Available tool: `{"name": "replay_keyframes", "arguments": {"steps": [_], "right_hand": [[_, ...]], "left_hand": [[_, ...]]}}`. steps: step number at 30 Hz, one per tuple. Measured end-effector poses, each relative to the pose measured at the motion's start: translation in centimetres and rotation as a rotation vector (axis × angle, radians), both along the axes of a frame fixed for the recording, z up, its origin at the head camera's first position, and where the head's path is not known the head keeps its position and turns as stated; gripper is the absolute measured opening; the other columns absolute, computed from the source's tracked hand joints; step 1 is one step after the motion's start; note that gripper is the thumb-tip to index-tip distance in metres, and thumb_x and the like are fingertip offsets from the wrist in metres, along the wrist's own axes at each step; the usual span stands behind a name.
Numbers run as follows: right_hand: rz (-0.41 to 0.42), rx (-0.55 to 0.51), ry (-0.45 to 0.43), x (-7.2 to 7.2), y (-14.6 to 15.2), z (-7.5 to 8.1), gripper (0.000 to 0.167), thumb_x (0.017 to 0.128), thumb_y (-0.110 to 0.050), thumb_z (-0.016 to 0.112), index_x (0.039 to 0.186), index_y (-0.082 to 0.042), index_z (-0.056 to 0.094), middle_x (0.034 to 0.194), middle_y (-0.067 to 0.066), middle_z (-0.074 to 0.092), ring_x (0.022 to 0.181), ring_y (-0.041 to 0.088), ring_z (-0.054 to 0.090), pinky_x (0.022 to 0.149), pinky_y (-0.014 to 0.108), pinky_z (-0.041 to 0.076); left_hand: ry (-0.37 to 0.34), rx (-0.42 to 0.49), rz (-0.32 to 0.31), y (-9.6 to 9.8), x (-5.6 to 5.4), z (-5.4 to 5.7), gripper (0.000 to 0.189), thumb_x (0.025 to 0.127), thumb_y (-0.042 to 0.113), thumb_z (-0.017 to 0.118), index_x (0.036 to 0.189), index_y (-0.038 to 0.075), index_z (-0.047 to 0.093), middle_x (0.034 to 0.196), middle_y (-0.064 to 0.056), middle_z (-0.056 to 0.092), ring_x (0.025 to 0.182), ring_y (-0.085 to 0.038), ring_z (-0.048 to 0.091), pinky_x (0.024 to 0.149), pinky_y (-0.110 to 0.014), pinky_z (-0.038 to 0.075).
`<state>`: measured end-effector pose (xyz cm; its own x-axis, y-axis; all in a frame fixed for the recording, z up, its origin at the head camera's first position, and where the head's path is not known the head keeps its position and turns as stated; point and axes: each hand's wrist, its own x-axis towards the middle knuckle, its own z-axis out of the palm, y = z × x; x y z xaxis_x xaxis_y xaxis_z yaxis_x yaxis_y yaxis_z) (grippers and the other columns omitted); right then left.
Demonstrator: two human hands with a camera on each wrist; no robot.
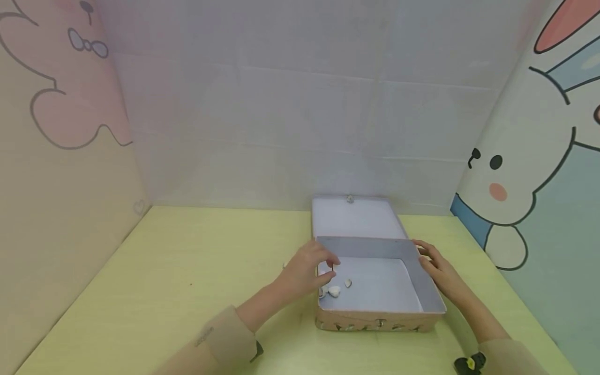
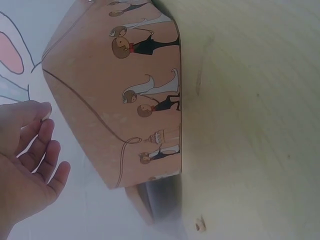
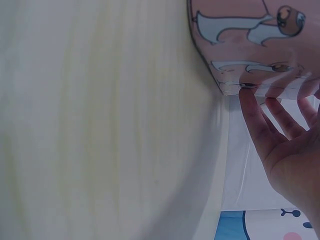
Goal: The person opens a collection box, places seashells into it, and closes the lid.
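A pink lidded box printed with bride and groom figures stands with its lid swung back. My left hand is over the box's left wall, thumb and forefinger pinching a small pale piece; its kind cannot be made out, being mostly hidden by the fingertips. Below those fingers, on the box's white floor, lie a white heart-shaped piece, a smaller shell-like piece and another whitish piece. My right hand rests its fingertips against the box's outer right side.
A small pale brown piece lies on the yellowish table left of the box. Cartoon-printed panels flank the table, and a white sheet hangs behind. Beside the right sleeve sits a black object with a yellow mark.
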<state>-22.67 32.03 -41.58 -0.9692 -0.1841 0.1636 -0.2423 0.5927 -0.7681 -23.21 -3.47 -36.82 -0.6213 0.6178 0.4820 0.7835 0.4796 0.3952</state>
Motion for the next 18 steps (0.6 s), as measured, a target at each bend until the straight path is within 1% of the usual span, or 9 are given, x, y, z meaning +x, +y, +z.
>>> {"name": "replay_keyframes", "arguments": {"steps": [3, 7, 9, 13, 18], "right_hand": [[-0.001, 0.002, 0.006, 0.0, 0.0, 0.0, 0.044, 0.102, -0.017, 0.037, 0.143, -0.004, 0.028, 0.132, 0.031, 0.042, 0.112, 0.046, 0.051, 0.077, 0.017, 0.046], [-0.002, 0.001, 0.007, 0.0, 0.0, 0.0, 0.044, 0.102, -0.017, 0.037, 0.143, -0.004, 0.028, 0.132, 0.031, 0.042, 0.112, 0.046, 0.051, 0.078, 0.017, 0.046], [-0.002, -0.003, 0.005, 0.0, 0.0, 0.0, 0.045, 0.102, -0.017, 0.037, 0.143, -0.004, 0.028, 0.133, 0.031, 0.042, 0.112, 0.046, 0.051, 0.078, 0.017, 0.046], [0.000, -0.010, 0.009, 0.0, 0.1, 0.0, 0.044, 0.102, -0.017, 0.037, 0.143, -0.004, 0.028, 0.132, 0.032, 0.042, 0.111, 0.045, 0.052, 0.077, 0.017, 0.046], [0.000, -0.021, 0.011, -0.2, 0.3, 0.0, 0.044, 0.102, -0.016, 0.037, 0.143, -0.003, 0.028, 0.132, 0.032, 0.042, 0.109, 0.046, 0.052, 0.076, 0.018, 0.047]], "left_hand": [[-0.013, -0.066, -0.002, 0.6, 0.0, -0.3, 0.017, 0.081, 0.014, 0.073, 0.098, 0.012, 0.069, 0.086, 0.004, 0.064, 0.090, -0.013, 0.053, 0.088, -0.028, 0.045], [-0.050, -0.114, 0.004, 1.0, 0.2, -0.4, 0.019, 0.083, 0.018, 0.072, 0.102, 0.013, 0.069, 0.090, 0.005, 0.066, 0.095, -0.014, 0.053, 0.089, -0.030, 0.043], [-0.086, -0.116, 0.010, 1.0, 0.2, -0.2, 0.021, 0.084, 0.018, 0.071, 0.104, 0.013, 0.069, 0.093, 0.004, 0.067, 0.097, -0.015, 0.054, 0.091, -0.031, 0.043], [-0.127, -0.107, 0.035, 0.6, -0.3, 0.0, 0.024, 0.084, 0.018, 0.071, 0.108, 0.013, 0.068, 0.099, 0.005, 0.068, 0.100, -0.013, 0.055, 0.093, -0.029, 0.044], [-0.121, -0.067, 0.039, -0.7, -1.2, 0.7, 0.027, 0.084, 0.017, 0.072, 0.110, 0.013, 0.066, 0.104, 0.005, 0.067, 0.103, -0.013, 0.055, 0.094, -0.031, 0.044]]}}
